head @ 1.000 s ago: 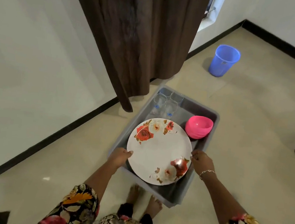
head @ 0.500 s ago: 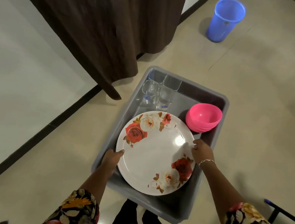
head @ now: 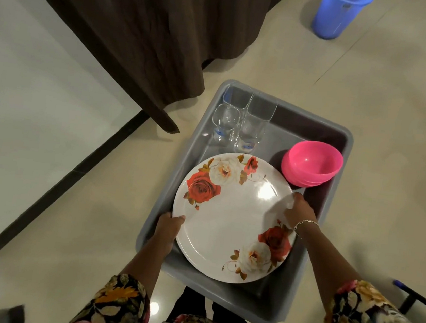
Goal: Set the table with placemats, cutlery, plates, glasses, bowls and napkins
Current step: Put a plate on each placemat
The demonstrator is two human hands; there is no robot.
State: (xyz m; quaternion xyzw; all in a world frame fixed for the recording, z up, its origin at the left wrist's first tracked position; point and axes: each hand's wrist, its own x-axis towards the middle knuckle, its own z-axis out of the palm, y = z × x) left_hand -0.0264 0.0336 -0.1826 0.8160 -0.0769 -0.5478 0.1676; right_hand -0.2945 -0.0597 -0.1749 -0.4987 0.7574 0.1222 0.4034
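Observation:
A grey plastic bin (head: 308,273) stands on the floor in front of my feet. Over it I hold a white plate with red and cream roses (head: 229,216). My left hand (head: 168,229) grips the plate's left rim, thumb on top. My right hand (head: 299,211) grips the right rim, fingers curled over the edge. At the bin's far left end stand several clear glasses (head: 243,119). A stack of pink bowls (head: 312,163) sits in its far right corner. Whether more plates lie under the one I hold is hidden.
A dark brown curtain (head: 141,33) hangs to the floor beyond the bin, along a white wall with a black skirting. A blue plastic bucket (head: 336,12) stands on the beige tiles at the top right. A black bar with a blue tip (head: 414,294) pokes in at the right.
My view has dropped closer to the bin. Both hands have stayed on the plate's rim, and the plate appears slightly higher and nearer to me.

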